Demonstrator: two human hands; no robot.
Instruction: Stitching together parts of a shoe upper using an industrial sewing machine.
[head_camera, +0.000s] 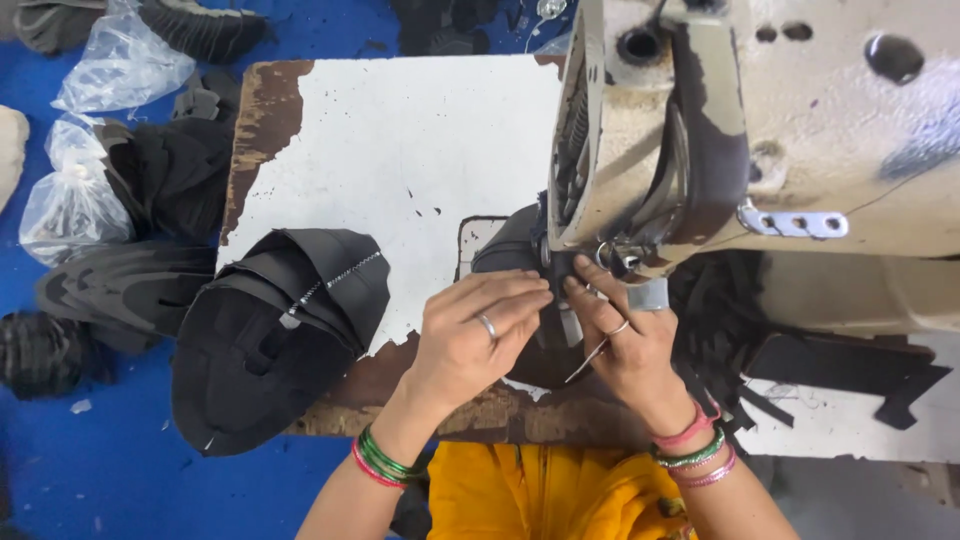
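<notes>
Hands: our left hand (470, 335) flat, our right hand (625, 340) pinching, both on the black fabric piece (510, 250) under the sewing machine (720, 130).
Handling: we judge it soft, light; hold beside the needle.
Surface (400, 140): worn white.

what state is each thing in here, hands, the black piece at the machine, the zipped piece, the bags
left hand: flat, palm down, pressing the black piece
right hand: fingers pinching the black piece at the needle, thin metal tool tucked in it
black piece: under the sewing machine head, mostly hidden
zipped black piece: lying apart at the table edge, zip partly open
plastic bags: tied shut, on the blue floor
</notes>
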